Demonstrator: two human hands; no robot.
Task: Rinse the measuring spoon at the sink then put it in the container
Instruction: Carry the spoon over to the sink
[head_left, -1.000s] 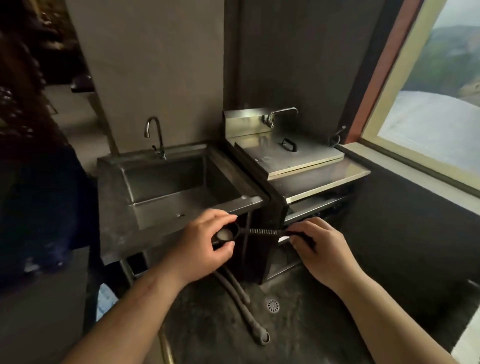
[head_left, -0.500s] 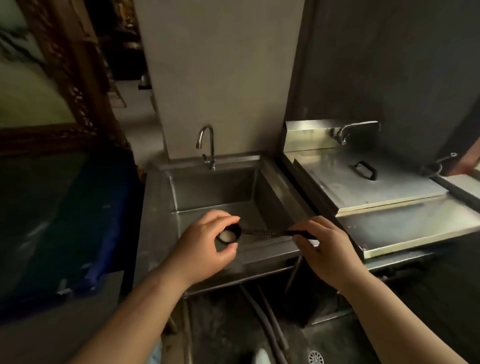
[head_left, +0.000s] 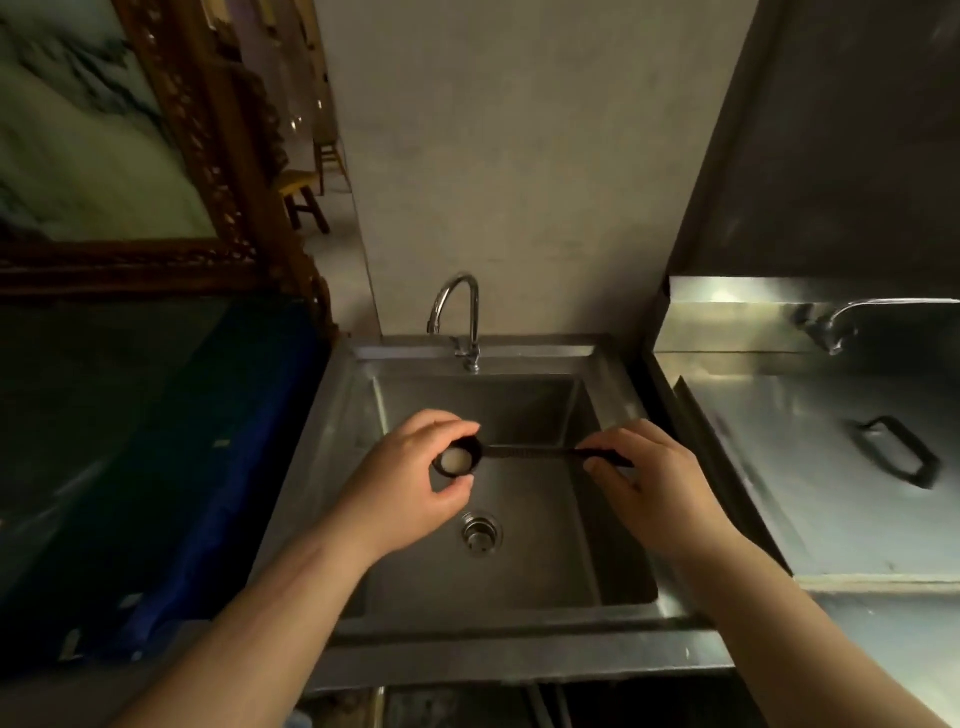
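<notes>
Head view looks down into a steel sink (head_left: 613, 395), with 2 bare hands holding a black measuring spoon (head_left: 519, 453) level above the basin. At 9 o'clock of the spoon, the left hand (head_left: 410, 483) has its fingers closed around the bowl; at 3 o'clock, the right hand (head_left: 654, 488) pinches the handle end. A faucet (head_left: 460, 317) stands at 12 o'clock, the drain (head_left: 480, 534) at 6 o'clock.

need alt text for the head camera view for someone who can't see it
Two bare hands hold a black measuring spoon level over a steel sink: left hand at the bowl, right hand at the handle. The faucet shows no water.
</notes>
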